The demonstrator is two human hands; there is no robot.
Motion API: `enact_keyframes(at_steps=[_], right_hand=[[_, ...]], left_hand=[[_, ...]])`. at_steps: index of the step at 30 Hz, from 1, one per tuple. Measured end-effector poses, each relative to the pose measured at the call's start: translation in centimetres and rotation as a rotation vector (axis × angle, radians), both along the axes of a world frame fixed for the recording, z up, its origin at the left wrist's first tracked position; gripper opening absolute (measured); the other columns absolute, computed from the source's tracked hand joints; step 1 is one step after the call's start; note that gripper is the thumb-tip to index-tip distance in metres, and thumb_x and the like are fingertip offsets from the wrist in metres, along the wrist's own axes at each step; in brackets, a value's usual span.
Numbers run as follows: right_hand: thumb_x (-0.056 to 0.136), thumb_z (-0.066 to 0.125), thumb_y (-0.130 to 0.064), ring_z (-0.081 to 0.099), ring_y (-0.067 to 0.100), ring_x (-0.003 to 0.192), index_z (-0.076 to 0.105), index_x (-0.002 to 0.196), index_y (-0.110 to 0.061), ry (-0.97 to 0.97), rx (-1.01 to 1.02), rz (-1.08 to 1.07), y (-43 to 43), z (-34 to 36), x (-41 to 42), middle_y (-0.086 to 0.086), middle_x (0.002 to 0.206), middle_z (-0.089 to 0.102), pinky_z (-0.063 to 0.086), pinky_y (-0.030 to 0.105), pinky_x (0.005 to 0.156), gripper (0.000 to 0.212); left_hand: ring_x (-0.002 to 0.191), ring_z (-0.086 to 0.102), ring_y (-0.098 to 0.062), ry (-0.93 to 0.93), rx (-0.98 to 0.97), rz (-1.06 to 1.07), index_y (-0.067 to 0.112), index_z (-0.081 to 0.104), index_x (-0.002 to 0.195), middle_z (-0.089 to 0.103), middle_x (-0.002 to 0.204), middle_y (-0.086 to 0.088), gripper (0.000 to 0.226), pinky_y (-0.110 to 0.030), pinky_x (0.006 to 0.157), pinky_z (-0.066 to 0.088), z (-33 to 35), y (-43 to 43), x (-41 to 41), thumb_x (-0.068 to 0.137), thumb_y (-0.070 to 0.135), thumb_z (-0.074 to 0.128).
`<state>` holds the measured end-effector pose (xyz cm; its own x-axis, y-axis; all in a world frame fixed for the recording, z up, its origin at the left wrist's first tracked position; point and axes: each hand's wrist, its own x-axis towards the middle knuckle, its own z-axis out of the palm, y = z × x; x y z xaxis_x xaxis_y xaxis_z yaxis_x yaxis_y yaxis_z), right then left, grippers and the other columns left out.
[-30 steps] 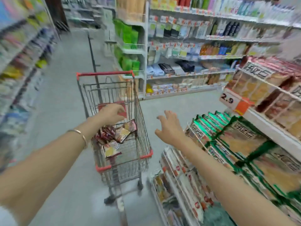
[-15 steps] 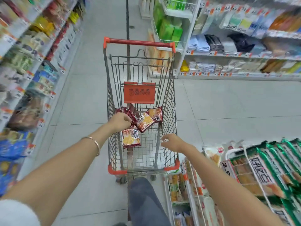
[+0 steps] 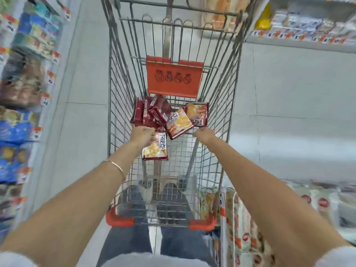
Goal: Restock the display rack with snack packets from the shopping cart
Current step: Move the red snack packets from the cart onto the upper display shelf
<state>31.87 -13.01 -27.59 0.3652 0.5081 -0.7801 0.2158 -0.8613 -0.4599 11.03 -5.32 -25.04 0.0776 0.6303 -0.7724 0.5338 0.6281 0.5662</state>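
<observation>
The wire shopping cart stands right in front of me, with several red snack packets heaped at its far end under an orange flap. My left hand is down in the cart, fingers curled over the top corner of one packet. Reaching in from the other side, my right hand has its fingers bent at the edge of a tilted packet; whether it has hold of it is hidden. The display rack with blurred packets is at the lower right.
Stocked shelves line the aisle on the left, and another shelf unit runs along the far right. Grey tiled floor lies right of the cart. My legs are behind the cart's near end.
My view has tipped down over the cart and come closer. My right hand has moved from the cart's near side to the tilted packet. My left hand has shifted onto the near packet.
</observation>
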Motion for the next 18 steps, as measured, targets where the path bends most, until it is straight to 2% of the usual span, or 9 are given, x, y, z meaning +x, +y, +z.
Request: enact_keyframes(at_steps=[2,4,6,8,11,13,15,16,18], right_hand=[[0.098,0.052,-0.015,0.056,0.026,0.095,0.062,0.115,0.003,-0.019,-0.023,0.027,2.2,-2.1,0.5,0.019,0.106,0.062,0.048,0.035,0.080,0.026],[0.097,0.053,-0.012,0.055,0.025,0.091,0.056,0.124,0.005,-0.033,-0.054,0.070,4.5,-4.3,1.0,0.022,0.115,0.063,0.048,0.037,0.078,0.033],[0.098,0.051,-0.009,0.060,0.030,0.094,0.047,0.134,0.009,-0.076,-0.068,0.157,6.4,-6.7,1.2,0.024,0.121,0.060,0.050,0.041,0.078,0.040],[0.099,0.049,-0.007,0.060,0.030,0.097,0.046,0.134,0.009,-0.101,-0.084,0.224,7.9,-8.7,1.4,0.020,0.111,0.058,0.049,0.034,0.074,0.039],[0.097,0.048,-0.003,0.058,0.029,0.096,0.056,0.114,0.005,-0.191,-0.135,0.257,9.2,-10.9,1.6,0.012,0.093,0.053,0.045,0.021,0.062,0.021],[0.097,0.045,-0.004,0.059,0.031,0.107,0.048,0.131,0.006,-0.237,-0.181,0.303,9.7,-12.6,1.1,0.017,0.108,0.057,0.048,0.028,0.073,0.035],[0.101,0.044,-0.008,0.053,0.034,0.125,0.028,0.147,0.006,-0.257,-0.232,0.381,9.8,-13.9,0.0,0.025,0.143,0.043,0.048,0.034,0.091,0.051],[0.102,0.044,-0.012,0.051,0.035,0.127,0.024,0.150,0.003,-0.275,-0.221,0.378,9.5,-14.5,-0.6,0.025,0.151,0.033,0.047,0.034,0.090,0.054],[0.099,0.050,-0.018,0.060,0.034,0.115,0.039,0.144,0.000,-0.353,-0.213,0.346,9.0,-16.3,-1.0,0.021,0.144,0.044,0.050,0.033,0.080,0.050]], left_hand=[[0.082,0.064,-0.019,0.022,-0.021,0.035,0.009,0.062,0.087,0.067,0.106,-0.017,0.012,-0.032,0.085,0.055,-1.6,0.8,0.3,0.098,0.010,0.056],[0.085,0.063,-0.020,0.028,-0.027,0.049,0.010,0.061,0.085,0.067,0.106,-0.016,0.014,-0.034,0.088,0.055,-3.2,1.5,0.6,0.098,0.010,0.056],[0.088,0.065,-0.020,0.032,-0.020,0.081,0.012,0.062,0.087,0.068,0.107,-0.013,0.013,-0.032,0.082,0.055,-4.7,1.9,0.6,0.098,0.009,0.056],[0.085,0.066,-0.019,0.038,-0.042,0.129,0.010,0.065,0.092,0.068,0.106,-0.011,0.009,-0.034,0.083,0.055,-6.3,1.6,0.5,0.097,0.009,0.058],[0.078,0.065,-0.016,0.036,-0.158,0.172,0.005,0.064,0.111,0.067,0.104,-0.009,0.016,-0.030,0.077,0.055,-7.6,0.3,-0.1,0.098,0.012,0.058],[0.078,0.065,-0.015,0.048,-0.206,0.196,0.009,0.063,0.109,0.066,0.107,-0.009,0.013,-0.024,0.072,0.054,-8.2,-0.2,-0.8,0.098,0.007,0.057],[0.081,0.066,-0.015,0.055,-0.222,0.202,0.011,0.061,0.108,0.067,0.109,-0.008,0.012,-0.030,0.081,0.055,-8.5,-0.3,-1.5,0.098,0.007,0.056],[0.084,0.067,-0.016,0.056,-0.224,0.213,0.011,0.061,0.110,0.067,0.108,-0.008,0.013,-0.032,0.085,0.054,-8.4,-0.3,-1.8,0.099,0.008,0.055],[0.090,0.068,-0.020,0.062,-0.230,0.246,0.010,0.060,0.111,0.068,0.101,-0.007,0.013,-0.030,0.081,0.054,-8.5,0.0,-2.4,0.099,0.009,0.054]])
